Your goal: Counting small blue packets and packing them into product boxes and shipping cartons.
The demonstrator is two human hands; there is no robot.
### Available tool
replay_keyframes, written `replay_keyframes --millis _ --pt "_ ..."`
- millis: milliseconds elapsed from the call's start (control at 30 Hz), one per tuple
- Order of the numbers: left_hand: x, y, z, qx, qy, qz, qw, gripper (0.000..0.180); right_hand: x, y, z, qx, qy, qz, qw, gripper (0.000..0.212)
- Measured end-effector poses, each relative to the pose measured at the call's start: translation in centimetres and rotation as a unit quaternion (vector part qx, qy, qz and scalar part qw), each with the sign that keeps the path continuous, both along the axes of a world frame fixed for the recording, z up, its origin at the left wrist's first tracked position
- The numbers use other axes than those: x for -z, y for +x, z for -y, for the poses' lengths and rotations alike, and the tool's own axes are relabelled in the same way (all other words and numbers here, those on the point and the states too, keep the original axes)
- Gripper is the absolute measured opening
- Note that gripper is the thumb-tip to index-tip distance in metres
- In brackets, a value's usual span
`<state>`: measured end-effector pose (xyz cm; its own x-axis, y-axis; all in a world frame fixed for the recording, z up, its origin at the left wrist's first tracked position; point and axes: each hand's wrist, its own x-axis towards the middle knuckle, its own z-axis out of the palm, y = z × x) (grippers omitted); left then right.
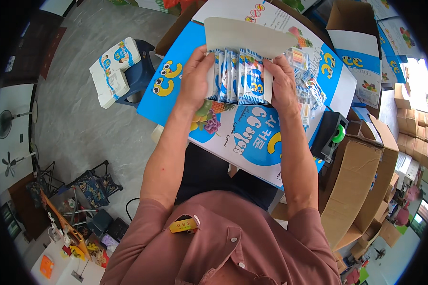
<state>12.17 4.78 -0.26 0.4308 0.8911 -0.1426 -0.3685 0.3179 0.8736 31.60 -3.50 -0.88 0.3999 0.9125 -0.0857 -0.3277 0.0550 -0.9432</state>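
The person's left hand (195,78) and right hand (284,85), fingers grasping, hold an open white cardboard box (247,37) over a large blue-and-white printed carton (257,156). Its long axis runs left-right, lid pointing away.

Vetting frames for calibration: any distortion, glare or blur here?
Head view: strong fisheye, corners black, the brown carton at right bowed; head view: bright opening at the right edge blown out white; head view: left hand, right hand and wrapped packets reasonably sharp.

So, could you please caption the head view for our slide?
Left fingers and right fingers grip an open box of small packets over a large carton, loose packets at right.
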Motion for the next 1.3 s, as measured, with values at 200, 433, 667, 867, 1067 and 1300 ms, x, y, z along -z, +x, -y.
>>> replay_keyframes --millis 200,433,667,867,1067,1300 --pt "2.4 0.6 -1.6 -0.027 0.066 0.158 0.985 0.017 0.5 0.5 -0.3 -0.014 0.108 -0.098 0.989 0.024" --pt "2.0 -2.2 -2.1 -0.002 0.429 -0.07 0.901 0.028 -0.6 2.7 2.4 -0.07 0.042 0.18 0.98 0.036" --pt "-1.1 -5.9 -1.9 0.168 0.644 -0.246 0.705 0.031 -3.1 3.4 3.5 -0.153 0.084 0.563 0.808 0.038" --pt "-0.7 -4.6 -0.5 0.162 0.628 -0.253 0.718 0.046 -4.7 3.5 4.4 -0.23 0.105 0.597 0.761 0.036" --pt "-0.6 -4.3 0.7 0.155 0.567 -0.262 0.765 0.049 -4.3 2.0 4.6 -0.203 0.114 0.655 0.718 0.05" --pt "-0.4 -4.1 1.3 0.132 0.568 -0.269 0.767 0.043 -2.7 0.8 4.2 -0.155 0.109 0.57 0.799 0.054"
